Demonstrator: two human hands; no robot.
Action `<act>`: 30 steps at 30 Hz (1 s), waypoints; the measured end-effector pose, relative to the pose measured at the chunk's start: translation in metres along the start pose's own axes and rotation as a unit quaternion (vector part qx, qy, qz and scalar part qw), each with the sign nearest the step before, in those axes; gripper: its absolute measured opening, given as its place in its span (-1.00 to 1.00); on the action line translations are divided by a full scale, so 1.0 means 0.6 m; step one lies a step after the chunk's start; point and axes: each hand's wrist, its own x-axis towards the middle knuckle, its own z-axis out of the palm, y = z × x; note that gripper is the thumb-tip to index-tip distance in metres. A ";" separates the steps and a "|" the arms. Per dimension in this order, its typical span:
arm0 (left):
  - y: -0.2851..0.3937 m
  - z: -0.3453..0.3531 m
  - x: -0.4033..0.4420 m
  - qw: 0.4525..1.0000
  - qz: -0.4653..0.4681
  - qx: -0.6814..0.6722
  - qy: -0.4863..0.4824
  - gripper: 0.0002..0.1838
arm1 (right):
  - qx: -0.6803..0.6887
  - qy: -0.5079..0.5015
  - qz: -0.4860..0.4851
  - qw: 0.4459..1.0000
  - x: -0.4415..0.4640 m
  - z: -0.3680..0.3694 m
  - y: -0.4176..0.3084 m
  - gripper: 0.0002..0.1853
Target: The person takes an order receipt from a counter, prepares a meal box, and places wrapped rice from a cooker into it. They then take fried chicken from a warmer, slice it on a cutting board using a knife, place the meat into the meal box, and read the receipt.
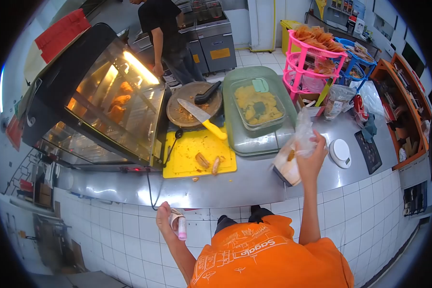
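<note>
My right hand (314, 152) is closed on a crumpled clear plastic bag (303, 126) above the counter. Just under it lies an open paper food packet (286, 169) with something brown inside. Low at the counter's front edge, my left hand (163, 217) is closed around a small pale roll with a pink end (182, 229). Between the hands, a yellow cutting board (182, 156) carries a few browned pieces of food (202, 160) and crumbs. A knife with a yellow handle (215, 129) rests across a round wooden chopping block (175, 113).
A lit glass warming cabinet (151, 122) stands at left. A lidded green tub (236, 144) holds a container of yellow food (254, 103). At right are a pink tiered rack (291, 72) and a white kitchen scale (340, 152). Another person (161, 29) stands beyond the counter.
</note>
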 end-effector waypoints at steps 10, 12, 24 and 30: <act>-0.030 -0.196 0.120 0.911 -0.180 0.200 -0.313 -0.54 | 0.004 -0.257 0.064 0.964 -0.311 0.444 -0.063 -0.27; -0.084 -0.242 0.131 0.877 -0.269 0.205 -0.340 -0.54 | -0.005 -0.224 0.069 0.972 -0.309 0.477 -0.095 -0.24; -0.339 -0.428 0.074 0.754 -0.603 0.060 -0.253 -0.43 | -0.049 -0.298 -0.245 0.921 -0.326 0.509 -0.095 -0.51; -0.460 -0.450 0.070 0.745 -0.621 0.067 -0.234 -0.46 | 0.006 -0.102 -0.240 0.965 -0.191 0.285 -0.135 -0.42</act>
